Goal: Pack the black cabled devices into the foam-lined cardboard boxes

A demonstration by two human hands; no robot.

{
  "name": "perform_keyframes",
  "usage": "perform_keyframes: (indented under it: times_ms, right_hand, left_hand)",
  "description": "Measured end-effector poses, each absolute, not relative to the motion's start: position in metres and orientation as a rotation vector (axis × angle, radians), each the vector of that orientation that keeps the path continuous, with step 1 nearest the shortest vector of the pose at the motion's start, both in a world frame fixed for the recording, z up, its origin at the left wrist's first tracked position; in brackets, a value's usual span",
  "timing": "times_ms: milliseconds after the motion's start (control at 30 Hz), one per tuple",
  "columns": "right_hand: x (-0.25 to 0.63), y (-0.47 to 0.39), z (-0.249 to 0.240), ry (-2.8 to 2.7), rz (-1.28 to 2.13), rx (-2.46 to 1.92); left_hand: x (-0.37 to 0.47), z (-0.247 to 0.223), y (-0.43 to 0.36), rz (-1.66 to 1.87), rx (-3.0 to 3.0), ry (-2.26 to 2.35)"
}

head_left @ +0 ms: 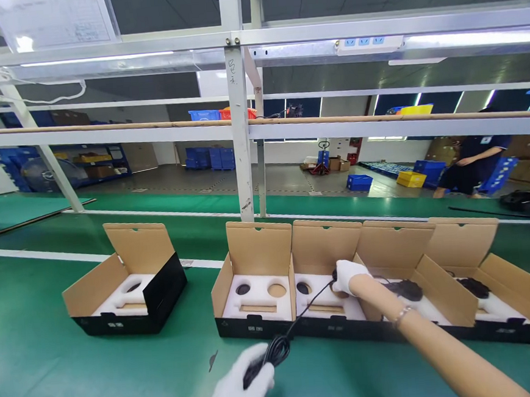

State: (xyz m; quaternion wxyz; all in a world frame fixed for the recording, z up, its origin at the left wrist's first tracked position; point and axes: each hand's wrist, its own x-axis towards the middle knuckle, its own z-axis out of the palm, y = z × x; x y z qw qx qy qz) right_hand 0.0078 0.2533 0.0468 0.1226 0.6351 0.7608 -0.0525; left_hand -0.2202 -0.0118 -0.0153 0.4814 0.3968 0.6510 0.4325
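My left hand [241,387], in a white glove, grips a coiled bundle of black cable [272,352] near the bottom edge. The cable runs up and right to my right hand [348,276], also gloved, which holds its far end over the white foam insert of an open cardboard box [326,248], second in a row of boxes. The box to its left [253,285] shows round holes in its foam with nothing in them. Two boxes [477,279] to the right hold black devices.
A separate open box [125,283] sits alone at the left on the green belt [53,362]. A white metal frame post [240,133] rises behind the boxes. Another person [473,160] stands far right among blue and yellow crates.
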Motion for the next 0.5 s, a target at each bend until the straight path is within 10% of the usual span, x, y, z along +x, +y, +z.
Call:
perform_keyframes:
  times_ms: [500]
  right_hand:
    - [0.019,0.236,0.094,2.657,-0.513,1.773]
  left_hand:
    - [-0.198,0.119,0.126,1.23,1.975,1.624]
